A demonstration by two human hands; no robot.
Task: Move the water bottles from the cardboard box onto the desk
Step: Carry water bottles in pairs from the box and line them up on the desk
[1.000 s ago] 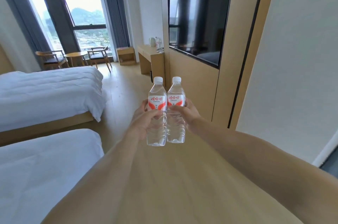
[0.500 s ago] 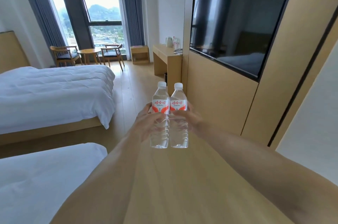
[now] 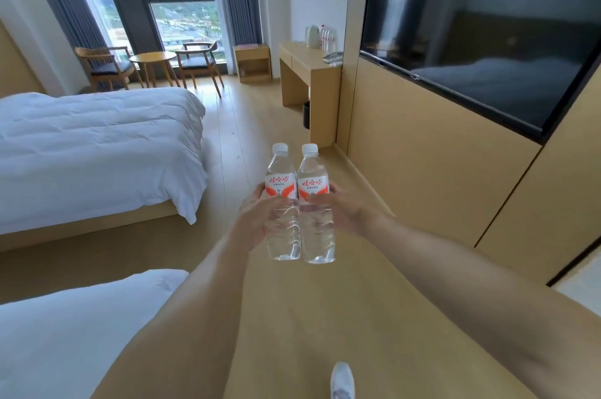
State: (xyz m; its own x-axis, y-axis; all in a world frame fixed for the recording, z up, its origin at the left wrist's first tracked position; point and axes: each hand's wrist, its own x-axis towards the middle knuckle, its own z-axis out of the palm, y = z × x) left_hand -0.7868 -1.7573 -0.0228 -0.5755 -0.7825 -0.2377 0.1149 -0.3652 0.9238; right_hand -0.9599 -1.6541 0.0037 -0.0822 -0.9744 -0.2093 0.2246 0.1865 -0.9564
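Left arm (image 3: 182, 310): bare from hand to the frame edge; no sleeve, watch or band visible.
Right arm (image 3: 471, 294): bare likewise; no sleeve or wrist item visible.
Left hand (image 3: 260, 219): ungloved, no rings visible.
Right hand (image 3: 344, 213): ungloved, no rings visible.
Footwear: one white shoe (image 3: 342, 380), rounded toe, faint grey marking on the upper, cut off by the bottom frame edge.

Two clear plastic water bottles with white caps and red-and-white labels, the left bottle (image 3: 282, 203) and the right bottle (image 3: 315, 206), are standing upright and touching, gripped by the left hand (image 3: 260, 219) and the right hand (image 3: 344, 213). The light wooden desk (image 3: 309, 73) is standing far ahead, a white bed (image 3: 97, 151) lying at left.
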